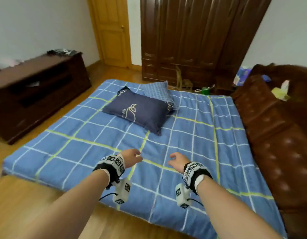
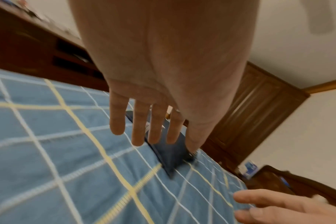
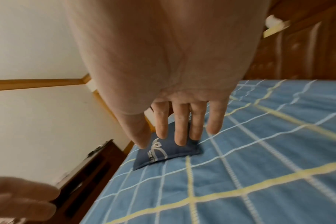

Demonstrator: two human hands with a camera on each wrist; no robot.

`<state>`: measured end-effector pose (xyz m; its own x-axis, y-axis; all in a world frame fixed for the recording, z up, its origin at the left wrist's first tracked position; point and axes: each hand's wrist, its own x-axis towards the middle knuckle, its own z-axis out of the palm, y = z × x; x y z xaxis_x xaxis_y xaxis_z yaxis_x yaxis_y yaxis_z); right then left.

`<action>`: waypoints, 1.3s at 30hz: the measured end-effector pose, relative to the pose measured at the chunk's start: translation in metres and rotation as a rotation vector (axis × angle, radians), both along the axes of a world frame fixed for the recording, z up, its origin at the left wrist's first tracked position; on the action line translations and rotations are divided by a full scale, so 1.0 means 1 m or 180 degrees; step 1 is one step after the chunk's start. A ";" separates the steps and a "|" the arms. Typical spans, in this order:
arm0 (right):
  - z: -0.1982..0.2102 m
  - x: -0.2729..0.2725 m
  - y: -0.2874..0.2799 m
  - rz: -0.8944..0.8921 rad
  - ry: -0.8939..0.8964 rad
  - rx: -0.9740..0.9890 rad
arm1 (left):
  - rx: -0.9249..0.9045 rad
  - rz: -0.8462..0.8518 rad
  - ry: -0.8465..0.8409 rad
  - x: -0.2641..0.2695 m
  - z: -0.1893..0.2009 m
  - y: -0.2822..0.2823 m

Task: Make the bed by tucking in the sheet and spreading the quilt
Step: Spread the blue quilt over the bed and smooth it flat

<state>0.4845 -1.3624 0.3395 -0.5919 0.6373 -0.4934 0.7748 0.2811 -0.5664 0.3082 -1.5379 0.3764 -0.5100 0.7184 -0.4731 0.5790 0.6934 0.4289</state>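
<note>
A blue quilt [image 1: 101, 135] with white and yellow-green check lines lies spread flat over the low bed. A dark navy pillow [image 1: 137, 112] rests on it toward the far end, over a blue checked pillow [image 1: 157, 91]. My left hand [image 1: 132, 156] and right hand [image 1: 177, 160] hover side by side above the near part of the quilt, a short gap between them. In the left wrist view the left hand's fingers [image 2: 138, 130] hang straight and spread, holding nothing. The right hand's fingers [image 3: 180, 128] hang straight too, above the quilt [image 3: 259, 166].
A dark wooden cabinet [image 1: 37, 94] stands left of the bed across a strip of wood floor [image 1: 20, 204]. A brown tufted headboard [image 1: 278, 144] runs along the right side. A dark wardrobe [image 1: 192, 40] and a wooden door [image 1: 113, 30] stand beyond.
</note>
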 end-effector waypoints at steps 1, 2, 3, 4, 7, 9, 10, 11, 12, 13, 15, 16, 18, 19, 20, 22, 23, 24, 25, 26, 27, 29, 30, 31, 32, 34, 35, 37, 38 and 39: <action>0.001 -0.041 -0.027 0.0152 0.0015 -0.0037 | -0.0038 0.0128 0.0044 -0.036 0.002 -0.038; 0.006 -0.083 -0.060 0.0288 0.0021 -0.0056 | -0.0084 0.0239 0.0070 -0.073 0.003 -0.078; 0.008 -0.125 -0.091 0.0416 0.0085 -0.0119 | -0.0168 0.0349 0.0093 -0.108 0.006 -0.119; 0.006 -0.144 -0.103 0.0444 0.0090 -0.0145 | -0.0202 0.0395 0.0085 -0.125 0.007 -0.135; 0.011 -0.249 -0.196 0.0923 0.0059 -0.0161 | -0.0296 0.0732 0.0114 -0.202 0.018 -0.243; 0.021 -0.310 -0.251 0.1220 0.0088 -0.0222 | -0.0274 0.0885 0.0130 -0.243 0.026 -0.301; 0.022 -0.340 -0.274 0.1341 0.0091 -0.0245 | -0.0219 0.0981 0.0112 -0.263 0.029 -0.328; 0.020 -0.370 -0.295 0.1460 0.0077 -0.0247 | -0.0191 0.1104 0.0098 -0.281 0.031 -0.352; 0.018 -0.398 -0.315 0.1560 0.0044 -0.0271 | -0.0159 0.1234 0.0100 -0.301 0.029 -0.375; 0.012 -0.427 -0.332 0.1680 0.0001 -0.0253 | -0.0136 0.1386 0.0097 -0.320 0.024 -0.398; 0.000 -0.478 -0.364 0.1868 -0.0107 -0.0237 | -0.0167 0.1639 0.0110 -0.357 0.010 -0.437; -0.009 -0.505 -0.378 0.1942 -0.0168 -0.0253 | -0.0217 0.1737 0.0106 -0.378 0.002 -0.455; -0.027 -0.558 -0.404 0.2055 -0.0283 -0.0325 | -0.0330 0.1836 0.0040 -0.422 -0.010 -0.483; -0.037 -0.585 -0.415 0.2102 -0.0323 -0.0380 | -0.0391 0.1881 0.0011 -0.447 -0.016 -0.494; -0.047 -0.614 -0.425 0.2135 -0.0357 -0.0402 | -0.0437 0.1941 0.0012 -0.473 -0.019 -0.504; -0.057 -0.671 -0.440 0.2244 -0.0365 -0.0413 | -0.0479 0.2125 0.0060 -0.528 -0.023 -0.521; -0.059 -0.699 -0.446 0.2273 -0.0350 -0.0449 | -0.0521 0.2210 0.0093 -0.556 -0.026 -0.527; -0.061 -0.727 -0.451 0.2264 -0.0346 -0.0499 | -0.0584 0.2260 0.0112 -0.586 -0.028 -0.532; -0.061 -0.753 -0.455 0.2260 -0.0348 -0.0526 | -0.0601 0.2299 0.0110 -0.615 -0.034 -0.537; -0.062 -0.776 -0.458 0.2240 -0.0361 -0.0522 | -0.0619 0.2335 0.0097 -0.641 -0.041 -0.541; -0.062 -0.795 -0.460 0.2235 -0.0365 -0.0493 | -0.0641 0.2342 0.0059 -0.666 -0.048 -0.543; -0.064 -0.833 -0.462 0.2181 -0.0469 -0.0500 | -0.0693 0.2275 -0.0040 -0.714 -0.063 -0.539; -0.067 -0.851 -0.461 0.2144 -0.0529 -0.0541 | -0.0721 0.2247 -0.0114 -0.738 -0.075 -0.536; -0.075 -0.870 -0.459 0.2090 -0.0590 -0.0565 | -0.0747 0.2200 -0.0176 -0.764 -0.091 -0.530; -0.087 -0.888 -0.458 0.2011 -0.0686 -0.0564 | -0.0817 0.2155 -0.0244 -0.789 -0.110 -0.524; -0.120 -0.921 -0.459 0.1848 -0.0931 -0.0605 | -0.0994 0.2036 -0.0392 -0.832 -0.159 -0.510; -0.141 -0.938 -0.460 0.1732 -0.1056 -0.0662 | -0.1082 0.1952 -0.0425 -0.852 -0.186 -0.502; -0.193 -0.976 -0.461 0.1403 -0.1277 -0.0812 | -0.1293 0.1723 -0.0512 -0.895 -0.245 -0.486; -0.221 -0.993 -0.463 0.1258 -0.1388 -0.0879 | -0.1374 0.1614 -0.0601 -0.913 -0.277 -0.480; -0.250 -1.008 -0.465 0.1116 -0.1517 -0.0901 | -0.1429 0.1532 -0.0700 -0.928 -0.306 -0.473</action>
